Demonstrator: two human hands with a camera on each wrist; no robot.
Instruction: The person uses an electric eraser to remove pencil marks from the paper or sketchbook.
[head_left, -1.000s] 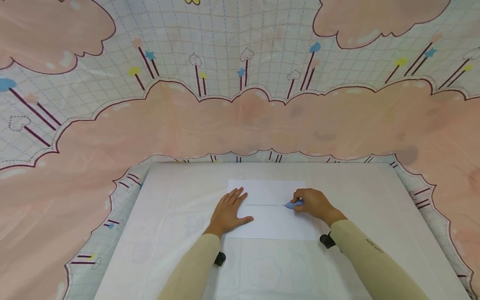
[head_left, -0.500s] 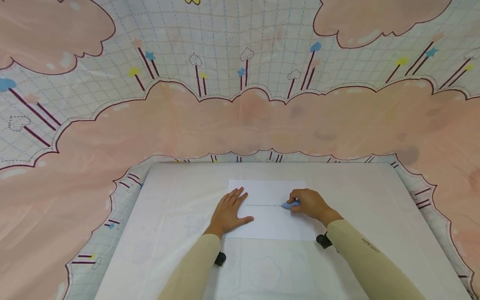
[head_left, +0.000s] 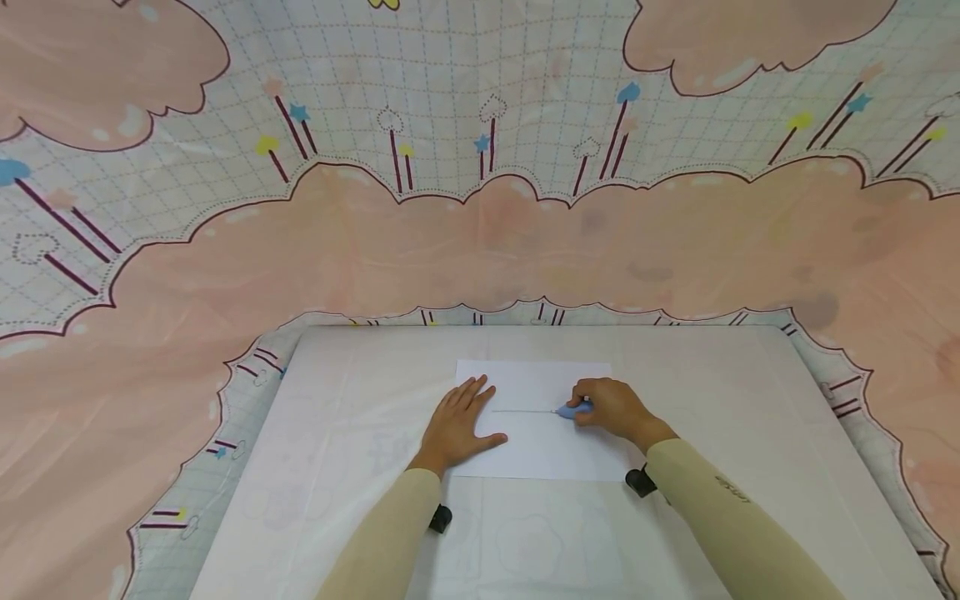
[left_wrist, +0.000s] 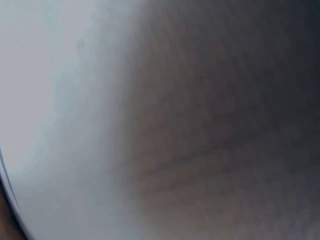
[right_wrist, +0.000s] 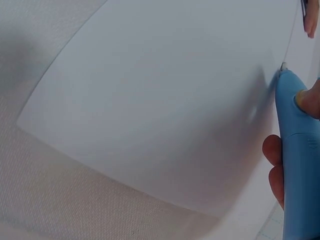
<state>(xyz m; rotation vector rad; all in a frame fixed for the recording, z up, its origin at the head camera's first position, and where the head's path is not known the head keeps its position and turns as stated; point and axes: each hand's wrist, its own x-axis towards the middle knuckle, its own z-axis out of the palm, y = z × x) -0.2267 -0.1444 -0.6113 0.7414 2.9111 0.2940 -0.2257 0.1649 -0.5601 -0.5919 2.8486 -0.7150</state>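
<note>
A white sheet of paper (head_left: 540, 454) lies on the table, with one thin dark line (head_left: 521, 411) across its middle. My left hand (head_left: 456, 429) rests on the sheet's left part, fingers and thumb spread. On the right side, my right hand (head_left: 618, 408) grips a blue electric eraser (head_left: 573, 410), its tip at the line's right end. In the right wrist view, the thumb (right_wrist: 311, 102) presses the upper side of the blue body, and two fingertips (right_wrist: 272, 150) curl under it. The left wrist view is blurred and shows no fingers.
A white cloth with faint patterns covers the table (head_left: 360, 375). Behind it hangs a curtain (head_left: 480, 242) printed with clouds and stars. Dark wrist cameras (head_left: 440, 518) sit under both cuffs.
My right hand has slid a little to the left with the electric eraser, along the line. The line now ends farther left, at the tip. My left hand has stayed in place.
</note>
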